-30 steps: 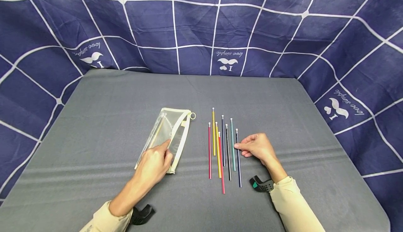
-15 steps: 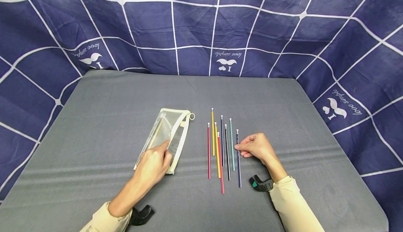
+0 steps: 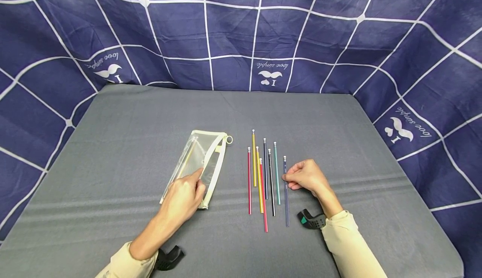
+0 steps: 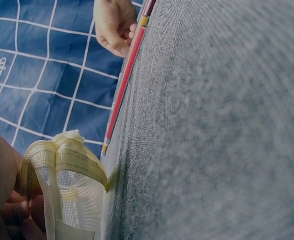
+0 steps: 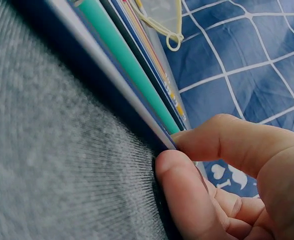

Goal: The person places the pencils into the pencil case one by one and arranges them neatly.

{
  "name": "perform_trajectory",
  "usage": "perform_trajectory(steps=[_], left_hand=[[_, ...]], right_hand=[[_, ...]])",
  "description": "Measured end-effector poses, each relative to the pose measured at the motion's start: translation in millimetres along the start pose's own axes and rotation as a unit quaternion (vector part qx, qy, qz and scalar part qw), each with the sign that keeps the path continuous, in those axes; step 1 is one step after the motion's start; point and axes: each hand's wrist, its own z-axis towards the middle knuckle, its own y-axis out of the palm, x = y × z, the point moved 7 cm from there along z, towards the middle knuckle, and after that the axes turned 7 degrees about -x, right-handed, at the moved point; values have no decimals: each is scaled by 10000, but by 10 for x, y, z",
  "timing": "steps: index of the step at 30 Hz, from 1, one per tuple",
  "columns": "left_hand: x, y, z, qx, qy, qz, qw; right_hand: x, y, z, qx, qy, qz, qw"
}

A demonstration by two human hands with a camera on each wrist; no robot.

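My right hand (image 3: 308,175) pinches a dark blue pencil (image 3: 287,207) between thumb and index finger near its eraser end. The right wrist view shows the same blue pencil (image 5: 107,65) lying low along the cloth. To its left, several red, yellow, black, dark blue and green pencils lie roughly parallel; the green pencil (image 3: 277,173) is nearest. My left hand (image 3: 184,196) holds the cream-edged clear pencil case (image 3: 203,142) by its zip side, index finger stretched along the edge. In the left wrist view the mouth of the pencil case (image 4: 82,160) gapes. A thin yellowish stick shows through the case.
A grey cloth-covered table (image 3: 150,110) lies under everything. Behind and at both sides hangs a blue curtain (image 3: 233,31) with white lines. Black wrist cameras sit beneath both wrists, the right camera (image 3: 311,219) close to the blue pencil's lower end.
The dark blue pencil has shifted slightly to the right and toward me with my right hand, widening its gap from the green pencil. My left hand and the pencil case stay put.
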Motion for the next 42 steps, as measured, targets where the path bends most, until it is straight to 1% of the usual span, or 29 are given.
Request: perform_trajectory(steps=[13,22,29,42], left_hand=[[-8,9,3,-24,-35,-4,10000],[-5,0,6,-40,-57,-1,10000],[2,-4,5,26,-1,1,10000],[-11,9,3,-3,-33,-31,10000]], right_hand=[[-5,-6,6,-106,-76,149,9998],[-4,-20,5,-389,-169,741,9963],[3,-26,1,-577,-280,977,9931],[29,-54,46,-547,-357,1234,9902]])
